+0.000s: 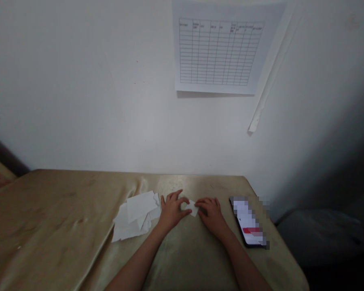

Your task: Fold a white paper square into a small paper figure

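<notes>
A small folded piece of white paper (193, 208) lies on the table between my two hands. My left hand (171, 210) pinches its left side with thumb and fingers curled. My right hand (211, 212) presses on its right side with the fingers bent down onto it. Just left of my left hand sits a loose pile of white paper sheets (137, 216).
A phone (249, 221) with a lit screen lies to the right of my right hand, near the table's right edge. The table (63, 218) has a tan, wrinkled cover. A printed grid sheet (221, 52) hangs on the white wall behind.
</notes>
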The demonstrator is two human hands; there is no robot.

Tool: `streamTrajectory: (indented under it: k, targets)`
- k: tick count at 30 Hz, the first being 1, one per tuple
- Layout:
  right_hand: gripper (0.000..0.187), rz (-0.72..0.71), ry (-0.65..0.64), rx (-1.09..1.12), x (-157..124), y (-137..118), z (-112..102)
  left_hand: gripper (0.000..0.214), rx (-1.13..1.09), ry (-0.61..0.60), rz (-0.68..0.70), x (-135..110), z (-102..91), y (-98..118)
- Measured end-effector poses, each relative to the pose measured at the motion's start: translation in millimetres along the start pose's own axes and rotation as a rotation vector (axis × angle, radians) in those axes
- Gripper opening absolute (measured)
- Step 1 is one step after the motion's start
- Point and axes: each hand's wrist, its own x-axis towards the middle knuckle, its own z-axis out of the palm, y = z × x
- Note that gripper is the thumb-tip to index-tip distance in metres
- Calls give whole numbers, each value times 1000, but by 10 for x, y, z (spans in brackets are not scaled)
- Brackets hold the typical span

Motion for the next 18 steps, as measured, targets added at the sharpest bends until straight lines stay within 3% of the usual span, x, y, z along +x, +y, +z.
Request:
streamTrajectory:
  k: [6,18]
  targets:
    - [33,10,3,0,0,-10,6,32,12,46,15,9,8,-4]
    - [34,9,21,45,-9,-39,-9,12,18,90,31,66,-3,23]
